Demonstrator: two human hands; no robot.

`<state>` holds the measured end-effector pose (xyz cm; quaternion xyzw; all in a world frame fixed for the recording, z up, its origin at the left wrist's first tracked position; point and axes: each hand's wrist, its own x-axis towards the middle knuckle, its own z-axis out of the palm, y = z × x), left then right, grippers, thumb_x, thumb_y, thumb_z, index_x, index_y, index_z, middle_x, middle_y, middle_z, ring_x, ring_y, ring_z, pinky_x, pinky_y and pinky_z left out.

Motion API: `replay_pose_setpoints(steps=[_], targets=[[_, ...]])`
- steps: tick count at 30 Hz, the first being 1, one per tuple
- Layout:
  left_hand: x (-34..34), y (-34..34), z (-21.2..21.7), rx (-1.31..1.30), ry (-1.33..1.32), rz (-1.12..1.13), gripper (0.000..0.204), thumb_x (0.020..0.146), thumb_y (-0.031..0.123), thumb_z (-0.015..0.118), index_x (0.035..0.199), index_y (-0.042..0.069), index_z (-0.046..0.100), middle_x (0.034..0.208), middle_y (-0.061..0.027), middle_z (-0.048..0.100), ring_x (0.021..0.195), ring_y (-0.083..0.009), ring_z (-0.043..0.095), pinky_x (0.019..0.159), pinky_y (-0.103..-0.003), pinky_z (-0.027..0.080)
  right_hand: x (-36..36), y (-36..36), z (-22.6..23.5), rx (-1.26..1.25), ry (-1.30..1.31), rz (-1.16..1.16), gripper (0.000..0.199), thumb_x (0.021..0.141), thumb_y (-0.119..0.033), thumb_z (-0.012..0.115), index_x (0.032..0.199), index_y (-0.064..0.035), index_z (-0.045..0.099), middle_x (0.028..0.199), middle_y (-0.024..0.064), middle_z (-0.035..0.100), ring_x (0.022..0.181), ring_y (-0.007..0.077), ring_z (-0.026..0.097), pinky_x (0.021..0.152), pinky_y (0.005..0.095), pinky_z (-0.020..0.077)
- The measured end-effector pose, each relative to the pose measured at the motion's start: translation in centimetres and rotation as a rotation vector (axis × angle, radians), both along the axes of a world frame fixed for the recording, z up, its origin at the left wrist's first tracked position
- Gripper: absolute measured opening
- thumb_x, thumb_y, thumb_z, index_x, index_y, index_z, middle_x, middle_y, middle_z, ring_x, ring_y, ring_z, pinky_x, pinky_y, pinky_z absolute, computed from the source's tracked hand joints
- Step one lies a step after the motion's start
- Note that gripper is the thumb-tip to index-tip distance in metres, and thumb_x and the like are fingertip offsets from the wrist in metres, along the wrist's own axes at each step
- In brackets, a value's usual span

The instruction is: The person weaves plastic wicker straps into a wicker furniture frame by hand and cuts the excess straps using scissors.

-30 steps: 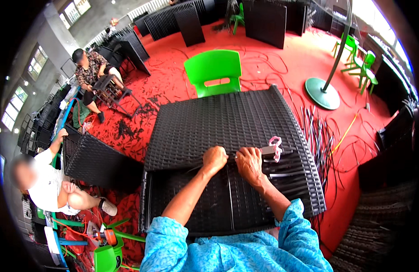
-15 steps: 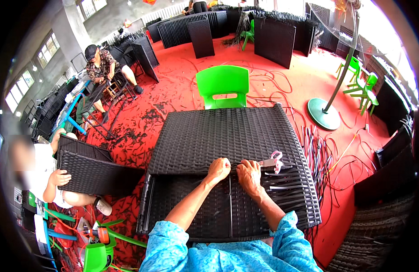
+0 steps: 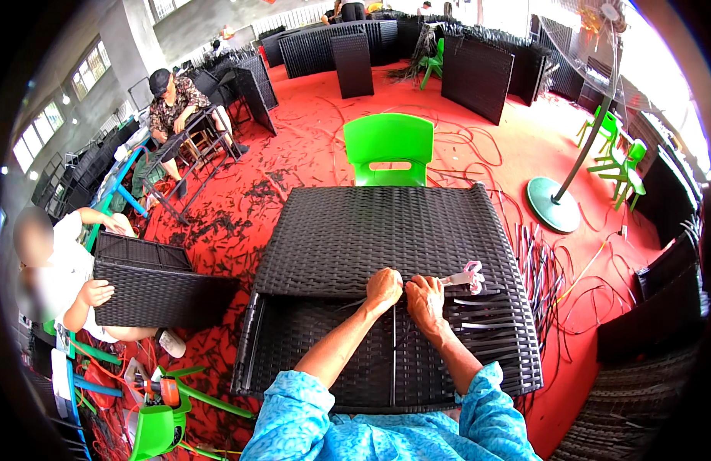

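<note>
In front of me lies a black woven rattan panel [image 3: 371, 223], with a recessed lower section crossed by a thin pale line. My left hand [image 3: 385, 289] is closed at the edge between the two sections, its fingers pinching a dark weaving strip. Close beside it, my right hand [image 3: 425, 301] is also closed, fingertips down at the same edge; what it grips is hidden. Scissors [image 3: 472, 278] with pink-and-white handles lie against the right hand, blades running toward its fingers. Loose black strips [image 3: 486, 316] fan out right of that hand.
A green chair [image 3: 388, 150] stands beyond the panel. At left, a person in white holds another woven panel [image 3: 159, 296]; farther back, another person sits by a frame. A fan stand [image 3: 554, 203], cables and strips are on the red floor at right.
My left hand has closed in toward the right hand and turned slightly. The right hand stays at the edge. The whole view has shifted a little, and the seated person's head has turned.
</note>
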<state>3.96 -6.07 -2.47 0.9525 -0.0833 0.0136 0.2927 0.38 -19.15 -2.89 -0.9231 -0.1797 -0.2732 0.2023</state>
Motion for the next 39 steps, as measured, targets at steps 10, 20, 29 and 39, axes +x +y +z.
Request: replay_pose_setpoints(steps=[10, 20, 29, 39], targets=[[-1.1, 1.9, 0.9, -0.047, -0.042, -0.111, 0.013, 0.072, 0.022, 0.059, 0.074, 0.01, 0.063, 0.08, -0.0169, 0.058, 0.078, -0.0335, 0.058, 0.067, -0.043, 0.048, -0.4, -1.2, -1.7, 0.145, -0.061, 0.098, 0.006, 0.074, -0.01, 0.056, 0.074, -0.0048, 0.059, 0.09, 0.0151, 0.057, 0.089, 0.0318, 0.052, 0.078, 0.0415, 0.0429], [0.0, 2.7, 1.8, -0.15, 0.161, 0.048, 0.017, 0.066, 0.022, 0.071, 0.062, 0.008, 0.064, 0.066, -0.0139, 0.062, 0.066, -0.0309, 0.062, 0.06, -0.039, 0.047, -0.1, -1.5, -0.6, 0.18, 0.075, -0.01, 0.014, 0.072, -0.009, 0.06, 0.085, -0.0031, 0.062, 0.107, 0.0177, 0.054, 0.098, 0.0346, 0.049, 0.087, 0.0399, 0.0412], [-0.1, 2.9, 1.7, -0.117, 0.112, 0.027, 0.017, 0.069, 0.023, 0.068, 0.066, 0.007, 0.063, 0.07, -0.0134, 0.063, 0.07, -0.0303, 0.062, 0.06, -0.041, 0.047, 0.4, -0.5, -0.4, 0.233, 0.084, -0.097, 0.012, 0.066, -0.014, 0.067, 0.073, -0.0056, 0.061, 0.1, 0.014, 0.057, 0.097, 0.0323, 0.05, 0.089, 0.0424, 0.0377], [-0.7, 2.7, 0.5, -0.122, 0.047, -0.028, 0.009, 0.068, 0.017, 0.064, 0.067, 0.008, 0.062, 0.07, -0.0141, 0.061, 0.069, -0.0316, 0.06, 0.06, -0.042, 0.046, 2.4, -1.2, -1.5, 0.184, 0.267, -0.151, 0.011, 0.061, -0.019, 0.067, 0.067, -0.0119, 0.063, 0.078, 0.0071, 0.061, 0.09, 0.0287, 0.054, 0.08, 0.0404, 0.0411]])
